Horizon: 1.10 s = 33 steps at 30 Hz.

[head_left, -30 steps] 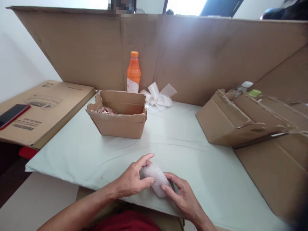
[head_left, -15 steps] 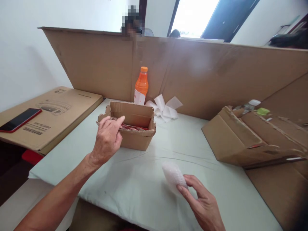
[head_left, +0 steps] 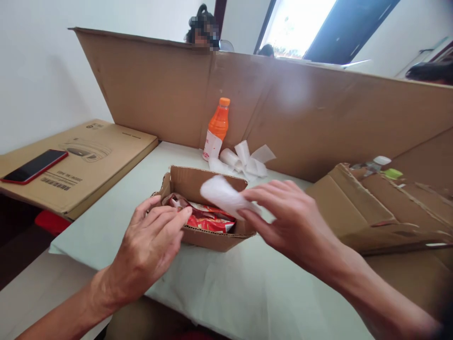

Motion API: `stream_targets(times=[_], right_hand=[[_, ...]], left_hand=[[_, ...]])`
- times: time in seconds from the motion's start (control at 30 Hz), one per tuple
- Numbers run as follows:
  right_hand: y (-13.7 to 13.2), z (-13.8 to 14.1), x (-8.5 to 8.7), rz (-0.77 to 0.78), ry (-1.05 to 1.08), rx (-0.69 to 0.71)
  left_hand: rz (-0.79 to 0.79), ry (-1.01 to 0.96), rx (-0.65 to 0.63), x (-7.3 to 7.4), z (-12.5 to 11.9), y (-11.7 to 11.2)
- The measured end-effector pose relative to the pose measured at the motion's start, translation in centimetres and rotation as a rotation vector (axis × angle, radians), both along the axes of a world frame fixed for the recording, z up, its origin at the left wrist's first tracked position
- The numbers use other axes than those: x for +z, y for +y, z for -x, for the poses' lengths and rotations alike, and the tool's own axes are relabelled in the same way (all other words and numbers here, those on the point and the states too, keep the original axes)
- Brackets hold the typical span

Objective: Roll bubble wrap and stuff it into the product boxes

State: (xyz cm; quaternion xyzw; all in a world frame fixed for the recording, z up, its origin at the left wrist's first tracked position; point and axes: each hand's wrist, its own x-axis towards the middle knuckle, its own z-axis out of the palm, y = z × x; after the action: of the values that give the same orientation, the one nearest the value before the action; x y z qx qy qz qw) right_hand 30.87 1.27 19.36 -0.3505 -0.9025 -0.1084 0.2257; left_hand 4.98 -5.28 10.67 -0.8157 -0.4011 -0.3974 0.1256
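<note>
A small open cardboard box (head_left: 212,238) sits on the pale table sheet (head_left: 247,283), with red snack packets (head_left: 208,219) inside. My left hand (head_left: 152,245) rests at the box's near left rim, fingers bent onto the edge. My right hand (head_left: 293,222) holds a white bubble-wrapped bundle (head_left: 222,194) by one end, hovering just above the box's open top.
An orange bottle (head_left: 217,127) and crumpled white papers (head_left: 244,158) stand behind the box against a tall cardboard screen (head_left: 318,113). A torn cardboard box (head_left: 382,208) lies at right. A flat carton (head_left: 78,160) with a red phone (head_left: 33,166) lies at left. People's heads show beyond the screen.
My right hand lifted the wrapped bundle from the table's front and carried it forward over the box. My left hand left the bundle and reached the box's rim. The box now appears closer.
</note>
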Motion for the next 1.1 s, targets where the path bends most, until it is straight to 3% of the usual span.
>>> stream_targets(times=[0.1, 0.2, 0.33, 0.43, 0.53, 0.63, 0.7, 0.77, 0.83, 0.9, 0.97, 1.03, 1.1], right_hand=[[2.5, 4.0, -0.7, 0.108, -0.432, -0.085], [4.3, 6.9, -2.3, 0.283, -0.709, -0.153], [5.9, 9.0, -4.1, 0.372, -0.85, -0.115], [6.3, 8.9, -4.2, 0.393, -0.844, -0.105], [5.3, 6.2, -2.8, 0.308, -0.672, -0.094], [2.8, 0.6, -1.3, 0.044, -0.227, -0.141], [0.8, -3.5, -2.0, -0.063, 0.104, -0.246], [-1.1, -6.6, -4.6, 0.085, 0.265, -0.348], [-2.8, -7.6, -8.7, 0.363, 0.319, -0.365], [-3.9, -6.5, -12.9, 0.571, 0.362, -0.328], [-4.2, -3.9, -15.8, 0.671, 0.415, -0.27], [-3.7, -1.5, -16.7, 0.699, 0.497, -0.264], [-2.8, -0.5, -16.2, 0.71, 0.564, -0.292]], left_hand=[[0.01, -0.05, -0.007, -0.3, 0.8, 0.1], [0.028, -0.073, -0.05, -0.9, 1.2, 0.1], [0.043, -0.079, -0.078, -1.4, 1.2, -0.1], [0.033, -0.087, -0.087, -1.4, 1.4, -0.2], [-0.016, -0.173, -0.021, -1.5, 2.1, -0.2], [-0.035, -0.392, 0.083, -2.4, 3.6, -0.2], [0.063, -0.529, 0.122, -3.8, 4.6, -0.1], [0.277, -0.624, 0.136, -5.7, 5.3, 0.0], [0.524, -0.727, 0.122, -7.9, 5.4, 0.1], [0.719, -0.834, 0.073, -9.9, 5.2, 0.2], [0.842, -0.924, 0.023, -11.2, 4.8, 0.8], [0.885, -0.991, 0.016, -11.4, 4.0, 1.8], [0.854, -1.041, 0.041, -10.7, 2.5, 3.2]])
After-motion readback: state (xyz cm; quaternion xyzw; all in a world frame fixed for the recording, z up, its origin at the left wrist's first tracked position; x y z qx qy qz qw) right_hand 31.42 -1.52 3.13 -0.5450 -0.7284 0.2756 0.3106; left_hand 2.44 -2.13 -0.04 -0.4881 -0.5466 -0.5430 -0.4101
